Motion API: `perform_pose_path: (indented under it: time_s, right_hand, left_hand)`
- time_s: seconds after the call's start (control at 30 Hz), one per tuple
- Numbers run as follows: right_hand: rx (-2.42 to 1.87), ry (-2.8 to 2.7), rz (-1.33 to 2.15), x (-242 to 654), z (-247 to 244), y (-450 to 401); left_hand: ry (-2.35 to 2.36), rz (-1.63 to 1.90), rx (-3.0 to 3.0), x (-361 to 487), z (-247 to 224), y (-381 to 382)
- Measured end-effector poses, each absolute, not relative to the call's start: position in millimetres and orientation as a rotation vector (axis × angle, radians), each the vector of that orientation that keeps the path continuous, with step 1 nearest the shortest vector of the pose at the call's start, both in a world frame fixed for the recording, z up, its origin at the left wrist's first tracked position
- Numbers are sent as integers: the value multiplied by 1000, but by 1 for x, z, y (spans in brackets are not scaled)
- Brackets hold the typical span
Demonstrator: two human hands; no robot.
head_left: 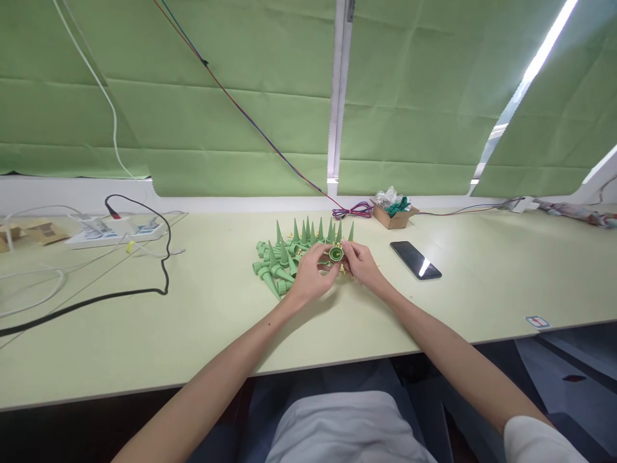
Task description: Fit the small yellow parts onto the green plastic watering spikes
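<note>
A green plastic piece (336,254) with a round open end facing the camera is held between both hands. My left hand (313,273) has its fingers closed on the left side of it. My right hand (360,262) pinches at its right edge. Several green cones (284,253) stand upright or lie on their sides on the table, to the left of and behind the hands. Small yellow pieces (353,275) are scattered beneath and behind the hands, partly hidden by them.
A black phone (415,260) lies right of the hands. Behind it is a small cardboard box (393,217) holding plastic and green material. A coiled cable (354,211) sits at the wall. A white power strip (116,233) and a black cable (166,257) are at left.
</note>
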State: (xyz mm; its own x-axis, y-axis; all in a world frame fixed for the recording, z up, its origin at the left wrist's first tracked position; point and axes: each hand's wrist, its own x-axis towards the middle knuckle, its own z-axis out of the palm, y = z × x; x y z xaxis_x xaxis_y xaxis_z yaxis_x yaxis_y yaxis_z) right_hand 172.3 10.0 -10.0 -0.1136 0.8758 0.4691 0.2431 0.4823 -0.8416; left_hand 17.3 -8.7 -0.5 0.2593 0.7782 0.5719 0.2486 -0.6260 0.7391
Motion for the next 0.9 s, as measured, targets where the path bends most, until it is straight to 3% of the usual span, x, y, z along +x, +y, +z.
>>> perform_pose_path:
  time_s: [0.43, 0.9]
  right_hand:
    - [-938, -1534, 727, 171, -9, 8]
    - [-975, -1721, 555, 172, -9, 5]
  left_hand:
    - [770, 1321, 1471, 19, 10, -9]
    - [701, 964, 1118, 17, 6, -7]
